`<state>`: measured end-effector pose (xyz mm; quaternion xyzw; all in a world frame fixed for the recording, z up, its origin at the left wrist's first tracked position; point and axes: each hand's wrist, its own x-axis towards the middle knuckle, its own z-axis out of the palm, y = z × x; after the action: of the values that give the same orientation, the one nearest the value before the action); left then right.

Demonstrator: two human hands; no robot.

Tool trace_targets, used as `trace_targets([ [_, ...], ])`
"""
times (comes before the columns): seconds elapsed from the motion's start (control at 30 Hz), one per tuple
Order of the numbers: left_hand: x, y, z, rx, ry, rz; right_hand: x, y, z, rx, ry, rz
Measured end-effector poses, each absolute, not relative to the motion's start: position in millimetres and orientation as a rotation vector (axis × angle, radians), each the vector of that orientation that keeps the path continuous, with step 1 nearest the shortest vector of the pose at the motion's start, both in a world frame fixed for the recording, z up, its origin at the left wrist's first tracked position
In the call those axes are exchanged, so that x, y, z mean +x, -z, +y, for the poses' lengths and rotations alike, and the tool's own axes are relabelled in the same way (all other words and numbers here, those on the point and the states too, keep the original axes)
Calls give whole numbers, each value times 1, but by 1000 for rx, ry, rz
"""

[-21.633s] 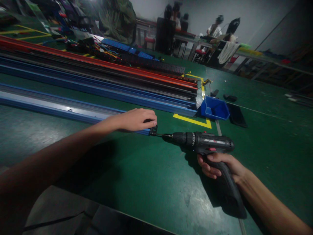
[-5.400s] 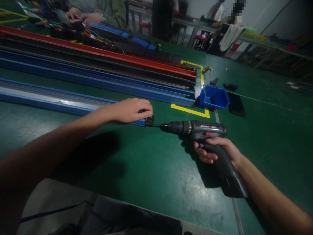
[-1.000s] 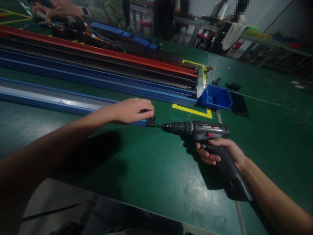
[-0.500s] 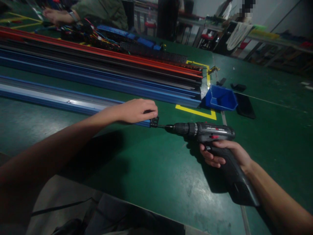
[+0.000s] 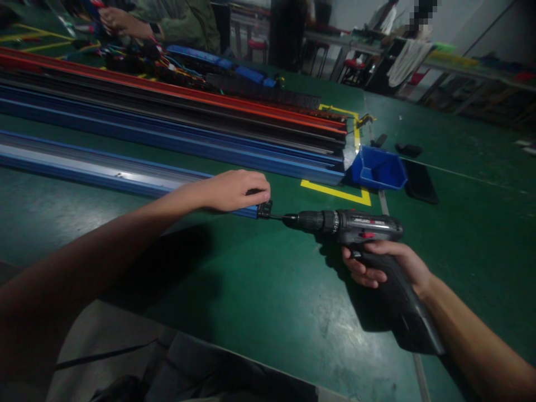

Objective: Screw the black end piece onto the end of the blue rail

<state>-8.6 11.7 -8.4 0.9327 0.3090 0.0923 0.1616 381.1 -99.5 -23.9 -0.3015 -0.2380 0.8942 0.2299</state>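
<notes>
My right hand (image 5: 381, 265) is wrapped round the grip of a black cordless drill (image 5: 355, 223), which lies level and points left. Its long bit (image 5: 277, 216) meets a small black end piece (image 5: 264, 209) at the right end of a blue metal profile (image 5: 100, 168). Over that end my left hand (image 5: 240, 190) is closed, its fingers curled round the profile and against the end piece. The underside of the left hand's grip is hidden. Along the green table the profile runs away to the left.
Behind lie several long blue, black and orange profiles (image 5: 251, 142). A blue bin (image 5: 379, 167) stands right of their ends, beside a dark flat object (image 5: 421, 181). Yellow tape (image 5: 335, 191) marks the green table (image 5: 268, 279). Across it, another person's hand (image 5: 125, 23) is near a tangle of wires (image 5: 163, 64).
My hands, the drill and the profile have hardly moved. Across the table, the other person's hand has shifted to the right.
</notes>
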Motion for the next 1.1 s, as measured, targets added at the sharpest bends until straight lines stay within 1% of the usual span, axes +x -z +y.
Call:
trace_targets([
  [1.1,-7,8,10,2656,-260,888,381,27,-103,-909,-2392,-792],
])
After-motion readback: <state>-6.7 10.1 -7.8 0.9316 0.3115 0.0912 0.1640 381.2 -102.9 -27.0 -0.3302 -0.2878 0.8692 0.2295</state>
